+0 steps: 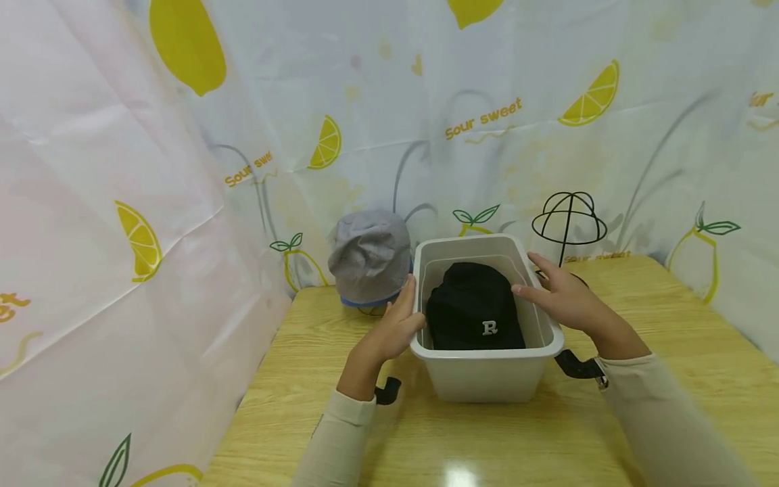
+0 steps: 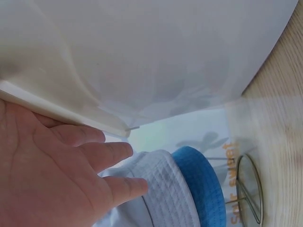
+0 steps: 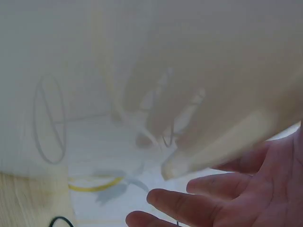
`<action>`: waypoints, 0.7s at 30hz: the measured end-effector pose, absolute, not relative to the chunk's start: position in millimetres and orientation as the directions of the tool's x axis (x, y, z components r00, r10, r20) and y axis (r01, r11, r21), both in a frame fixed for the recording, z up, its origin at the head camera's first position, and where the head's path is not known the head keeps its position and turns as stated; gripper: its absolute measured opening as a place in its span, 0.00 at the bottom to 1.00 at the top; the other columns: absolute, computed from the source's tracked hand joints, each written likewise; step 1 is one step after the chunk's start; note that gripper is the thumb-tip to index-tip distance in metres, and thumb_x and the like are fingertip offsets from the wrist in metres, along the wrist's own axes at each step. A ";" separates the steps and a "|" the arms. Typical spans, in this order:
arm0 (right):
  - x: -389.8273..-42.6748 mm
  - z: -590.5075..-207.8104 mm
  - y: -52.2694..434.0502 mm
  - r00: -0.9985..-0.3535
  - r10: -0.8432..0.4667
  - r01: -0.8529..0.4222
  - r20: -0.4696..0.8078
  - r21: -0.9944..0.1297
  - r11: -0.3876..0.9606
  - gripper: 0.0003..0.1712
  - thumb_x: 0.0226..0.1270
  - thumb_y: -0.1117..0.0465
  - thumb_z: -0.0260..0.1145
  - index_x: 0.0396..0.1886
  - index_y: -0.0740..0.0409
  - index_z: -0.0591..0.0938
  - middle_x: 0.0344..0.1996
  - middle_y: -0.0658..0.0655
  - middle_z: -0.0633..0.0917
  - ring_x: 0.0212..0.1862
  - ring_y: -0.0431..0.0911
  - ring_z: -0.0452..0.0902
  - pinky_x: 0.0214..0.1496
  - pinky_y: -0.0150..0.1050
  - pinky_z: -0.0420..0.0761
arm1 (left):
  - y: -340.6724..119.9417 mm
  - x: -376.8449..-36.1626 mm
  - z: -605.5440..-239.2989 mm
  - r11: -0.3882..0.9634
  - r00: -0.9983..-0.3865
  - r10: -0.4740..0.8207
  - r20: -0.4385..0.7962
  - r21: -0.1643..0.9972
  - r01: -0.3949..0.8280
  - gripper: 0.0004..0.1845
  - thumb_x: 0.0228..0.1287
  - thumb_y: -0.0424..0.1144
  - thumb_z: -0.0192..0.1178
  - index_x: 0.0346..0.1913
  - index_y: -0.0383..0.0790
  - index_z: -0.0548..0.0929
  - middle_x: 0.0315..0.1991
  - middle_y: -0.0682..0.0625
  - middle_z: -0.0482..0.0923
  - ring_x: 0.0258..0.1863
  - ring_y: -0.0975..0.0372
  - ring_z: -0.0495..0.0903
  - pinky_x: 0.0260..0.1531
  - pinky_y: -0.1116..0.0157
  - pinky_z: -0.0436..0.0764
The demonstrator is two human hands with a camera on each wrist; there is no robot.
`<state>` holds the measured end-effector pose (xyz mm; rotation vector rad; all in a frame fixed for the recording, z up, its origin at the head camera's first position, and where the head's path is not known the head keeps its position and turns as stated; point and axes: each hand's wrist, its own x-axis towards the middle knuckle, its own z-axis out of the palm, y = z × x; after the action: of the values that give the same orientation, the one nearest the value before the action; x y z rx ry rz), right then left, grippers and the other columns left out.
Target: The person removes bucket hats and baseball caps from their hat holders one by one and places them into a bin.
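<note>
You had a grey hat (image 1: 370, 257) on what looked like a wire stand, an empty black wire stand (image 1: 569, 223) opposite, and the lemon-print curtain (image 1: 426, 101) behind the table (image 1: 669, 325).

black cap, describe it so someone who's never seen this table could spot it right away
On the wooden table stands a pale plastic bin, with the left hand and right hand on its two sides. The black cap lies inside it. Unlike the grey hat perched on a stand just behind the bin, it is black with a white letter R.
</note>
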<state>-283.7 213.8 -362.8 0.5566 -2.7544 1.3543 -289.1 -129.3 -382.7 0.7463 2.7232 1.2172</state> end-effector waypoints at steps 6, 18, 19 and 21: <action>-281.5 -367.8 206.5 -0.922 -0.335 -0.357 0.192 -0.755 0.549 0.54 0.79 0.47 0.61 0.85 0.63 0.39 0.82 0.74 0.46 0.78 0.75 0.52 0.66 0.73 0.69 | -129.1 -288.6 -382.7 0.556 -0.877 0.460 0.140 0.724 0.408 0.48 0.66 0.45 0.42 0.84 0.41 0.32 0.85 0.54 0.24 0.84 0.60 0.27 0.78 0.40 0.29; -282.3 -368.8 211.5 -0.921 -0.357 -0.339 0.154 -0.769 0.543 0.47 0.75 0.65 0.54 0.84 0.65 0.39 0.82 0.70 0.35 0.82 0.71 0.31 0.74 0.76 0.48 | -128.9 -292.3 -385.9 0.524 -0.857 0.481 0.184 0.724 0.450 0.48 0.66 0.42 0.44 0.83 0.37 0.31 0.85 0.49 0.25 0.85 0.51 0.30 0.81 0.49 0.39; -282.6 -368.8 211.3 -0.923 -0.355 -0.336 0.152 -0.768 0.546 0.47 0.75 0.66 0.54 0.84 0.65 0.39 0.82 0.70 0.35 0.82 0.71 0.32 0.74 0.76 0.48 | -129.3 -292.3 -386.0 0.528 -0.859 0.479 0.180 0.723 0.446 0.48 0.66 0.42 0.44 0.83 0.38 0.31 0.85 0.49 0.25 0.85 0.52 0.29 0.81 0.49 0.39; -282.3 -368.2 210.1 -0.927 -0.346 -0.329 0.146 -0.760 0.560 0.47 0.75 0.66 0.53 0.84 0.64 0.40 0.82 0.71 0.37 0.82 0.72 0.34 0.74 0.76 0.51 | -130.2 -292.7 -386.2 0.536 -0.861 0.476 0.178 0.718 0.444 0.48 0.66 0.42 0.44 0.83 0.38 0.32 0.85 0.49 0.25 0.84 0.54 0.29 0.81 0.49 0.39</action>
<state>-282.3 210.1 -368.2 0.6034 -2.7921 1.3544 -292.7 -130.2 -386.2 0.8149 2.7183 1.2538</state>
